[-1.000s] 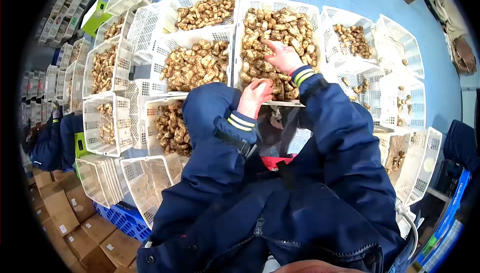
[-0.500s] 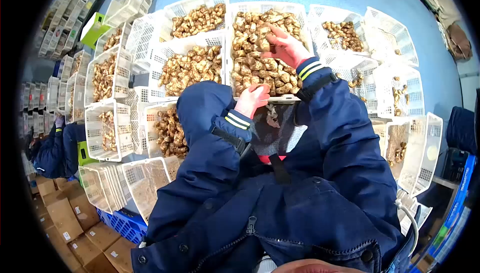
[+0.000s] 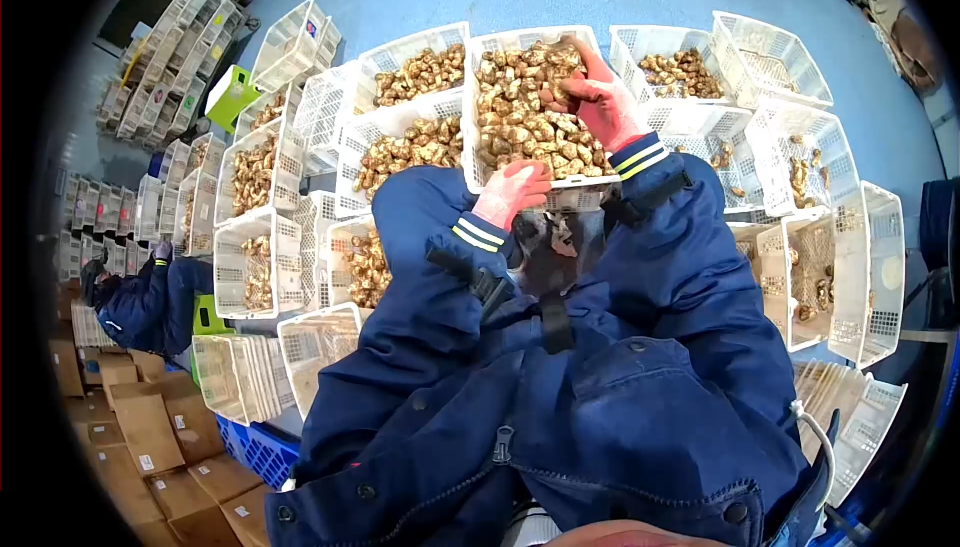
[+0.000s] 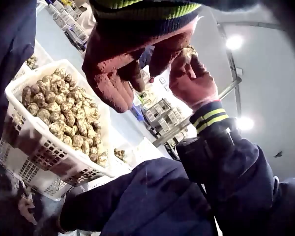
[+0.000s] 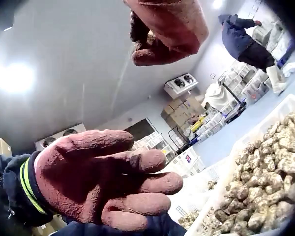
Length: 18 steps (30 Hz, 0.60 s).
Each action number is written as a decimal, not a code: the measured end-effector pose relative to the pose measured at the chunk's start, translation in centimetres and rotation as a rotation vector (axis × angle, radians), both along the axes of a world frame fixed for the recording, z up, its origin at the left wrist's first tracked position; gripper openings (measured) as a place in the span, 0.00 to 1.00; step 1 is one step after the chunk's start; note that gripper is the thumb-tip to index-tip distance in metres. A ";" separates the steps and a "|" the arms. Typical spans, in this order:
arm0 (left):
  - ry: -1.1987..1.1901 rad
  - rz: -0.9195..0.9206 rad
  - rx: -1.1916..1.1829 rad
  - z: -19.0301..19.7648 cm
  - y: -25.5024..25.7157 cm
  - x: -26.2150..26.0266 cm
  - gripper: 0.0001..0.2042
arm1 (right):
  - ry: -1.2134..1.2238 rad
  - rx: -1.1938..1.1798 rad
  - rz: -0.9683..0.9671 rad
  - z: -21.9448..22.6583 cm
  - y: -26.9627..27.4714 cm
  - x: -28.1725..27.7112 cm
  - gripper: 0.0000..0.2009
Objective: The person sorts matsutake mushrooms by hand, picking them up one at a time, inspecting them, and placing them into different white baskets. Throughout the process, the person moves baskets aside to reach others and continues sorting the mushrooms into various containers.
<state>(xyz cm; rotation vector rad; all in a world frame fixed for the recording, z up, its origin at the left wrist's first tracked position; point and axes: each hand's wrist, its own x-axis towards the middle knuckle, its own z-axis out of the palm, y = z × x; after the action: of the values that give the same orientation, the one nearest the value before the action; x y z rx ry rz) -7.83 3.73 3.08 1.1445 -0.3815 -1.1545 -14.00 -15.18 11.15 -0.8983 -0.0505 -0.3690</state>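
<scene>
Knobbly brown-and-cream pieces (image 3: 530, 132) (image 4: 64, 108) (image 5: 265, 172) fill a white crate (image 3: 596, 181) directly before the person. Over its right side, the right hand (image 3: 607, 102) (image 5: 169, 32) curls its fingers and thumb round something. A small pale part of a piece (image 4: 188, 51) shows at those fingertips in the left wrist view; the rest is hidden by the glove. At the crate's near edge is the left hand (image 3: 513, 193) (image 4: 132, 64) (image 5: 103, 182), its relaxed fingers spread a little in the right wrist view and holding nothing.
White crates with more pieces stand left (image 3: 410, 152) and right (image 3: 683, 75). Stacked crates (image 3: 235, 377) are at lower left, beside cardboard boxes (image 3: 145, 427). Another person (image 3: 140, 297) sits at far left; someone stands (image 5: 241, 42) in the right wrist view.
The right hand has moved from over the crate's middle to its upper right side, and its fingers have curled in. The left hand stays near the front edge. The head view has shifted.
</scene>
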 end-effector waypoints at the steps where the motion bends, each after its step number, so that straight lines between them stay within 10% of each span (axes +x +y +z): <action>1: 0.003 -0.001 -0.001 0.0 0.0 0.1 0.16 | 0.016 -0.015 -0.039 0.4 0.0 -0.3 0.33; 8: 0.011 0.044 0.006 -0.3 0.6 1.2 0.17 | 0.048 0.064 -0.131 -3.0 -2.1 1.3 0.31; 10: -0.367 -0.028 -0.135 -3.4 0.4 2.6 0.17 | 0.093 0.145 -0.024 -4.4 -3.0 1.8 0.31; 11: 0.076 0.092 -0.116 0.2 0.5 1.8 0.17 | 0.158 0.014 -0.067 -4.1 -2.4 1.8 0.30; 18: -0.007 0.230 -0.124 1.9 -1.9 2.4 0.18 | 0.294 -0.663 0.025 -4.4 1.8 2.9 0.25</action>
<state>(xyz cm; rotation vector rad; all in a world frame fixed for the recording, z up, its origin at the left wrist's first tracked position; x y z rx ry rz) -5.45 1.84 4.98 1.0545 -0.3131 -0.9138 -11.09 -13.37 6.76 -1.5986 0.0926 -0.1898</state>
